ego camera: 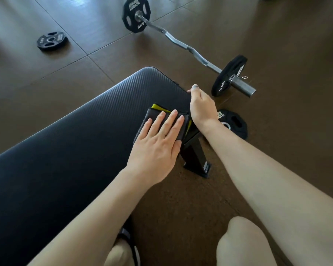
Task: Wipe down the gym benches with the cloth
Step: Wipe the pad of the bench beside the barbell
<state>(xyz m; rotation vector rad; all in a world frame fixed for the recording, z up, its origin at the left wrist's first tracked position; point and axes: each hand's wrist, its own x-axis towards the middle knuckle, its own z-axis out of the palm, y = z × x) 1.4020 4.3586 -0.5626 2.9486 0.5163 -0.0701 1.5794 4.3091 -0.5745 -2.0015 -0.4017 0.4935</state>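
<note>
Cloth: I see the cloth (162, 120) lying folded on the bench pad near its far right edge; it is dark grey with a yellow-green layer showing at the top and right side.
Left hand: my left hand (158, 139) lies flat on the cloth, fingers straight and slightly spread, pressing it to the pad and gripping nothing.
Right hand: my right hand (201, 105) sits at the pad's right edge just beyond the cloth; the thumb points up, and the fingers curl over the edge out of sight, so I cannot tell whether they grasp it.
Bench: the bench (75, 135) has a black pad with a fine ribbed, carbon-weave texture and a rounded far end.
Bench leg: a black metal leg (195, 156) with a flat foot stands on the floor right under the cloth's corner.
Near plate: a small black weight plate (235, 122) lies flat on the floor just beside the leg, partly hidden by my right wrist.
Curl bar: a zigzag steel bar (183, 46) lies on the floor beyond the bench, with a black plate at each end; the far one is marked 5KG.
Loose plate: another small black plate (52, 41) lies flat far to the left, well apart.
Floor: brown tiles (296, 45) with a speckled, rubbery look.
Knees: my bare knees (244, 244) show at the bottom edge.
</note>
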